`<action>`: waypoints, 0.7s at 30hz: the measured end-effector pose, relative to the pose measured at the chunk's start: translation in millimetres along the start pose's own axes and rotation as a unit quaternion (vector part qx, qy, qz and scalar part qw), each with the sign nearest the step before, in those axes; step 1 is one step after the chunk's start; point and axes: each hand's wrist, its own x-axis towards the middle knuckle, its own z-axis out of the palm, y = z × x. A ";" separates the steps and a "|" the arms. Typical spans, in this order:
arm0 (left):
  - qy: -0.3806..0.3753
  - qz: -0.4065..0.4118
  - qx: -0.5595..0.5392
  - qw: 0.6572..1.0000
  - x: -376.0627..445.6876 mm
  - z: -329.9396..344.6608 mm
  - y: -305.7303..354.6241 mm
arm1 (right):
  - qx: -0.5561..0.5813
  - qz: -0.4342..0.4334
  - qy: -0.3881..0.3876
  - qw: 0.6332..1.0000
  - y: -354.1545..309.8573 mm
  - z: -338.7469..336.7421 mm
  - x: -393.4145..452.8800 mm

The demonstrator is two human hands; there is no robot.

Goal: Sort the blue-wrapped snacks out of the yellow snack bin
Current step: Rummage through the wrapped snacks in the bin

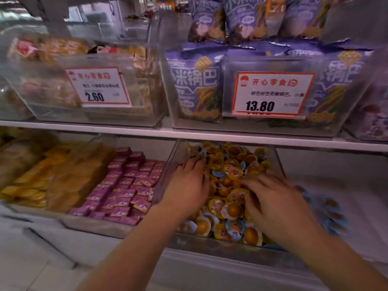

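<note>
On the lower shelf a clear plastic bin point(178, 164) is seen, heaped with small round snacks in yellow wrappers point(232, 171); a few blue-wrapped snacks point(235, 227) are mixed among them, one near the front of the heap and others further back; a separate cluster of blue-wrapped pieces point(333, 215) is laid just right of the bin, blurred. Both hands are placed inside the bin; the left hand point(189, 185) is spread flat over the left side of the heap, fingers straight and reaching toward the back, nothing gripped; the right hand point(277, 204) is held over the right side, fingers splayed and slightly bent on the snacks, though motion blur prevents it being told whether anything is pinched. Left of the bin, pink-wrapped squares point(128, 185) are stacked; above, purple bags point(197, 87) are shelved behind a price tag point(270, 94) marked 13.80.
</note>
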 end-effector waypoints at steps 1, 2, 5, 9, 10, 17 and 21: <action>-0.004 0.010 0.004 1.000 -4.8 -1.2 1.4 | 0.008 0.005 -0.005 1.000 1.0 -1.4 2.2; -0.012 0.021 0.002 1.000 -10.1 -3.0 2.6 | 0.025 0.011 -0.012 1.000 1.4 -3.4 5.2; -0.044 0.063 0.019 0.997 -30.0 -7.3 4.2 | 0.103 0.030 -0.028 0.994 2.5 -10.3 20.4; -0.059 0.080 0.045 0.994 -59.6 -8.4 -0.3 | 0.154 0.019 -0.060 0.986 -15.0 -10.6 63.5; -0.061 0.079 0.045 0.994 -66.2 -8.6 -1.9 | 0.147 -0.006 -0.080 0.986 -23.6 -4.3 79.8; 0.030 0.095 0.014 0.995 -91.5 -33.5 -3.5 | -0.030 -0.088 -0.251 0.963 -56.3 58.8 166.4; 0.107 0.051 -0.059 0.991 -90.0 -46.4 -23.4 | -0.066 -0.082 -0.249 0.963 -46.0 69.1 169.1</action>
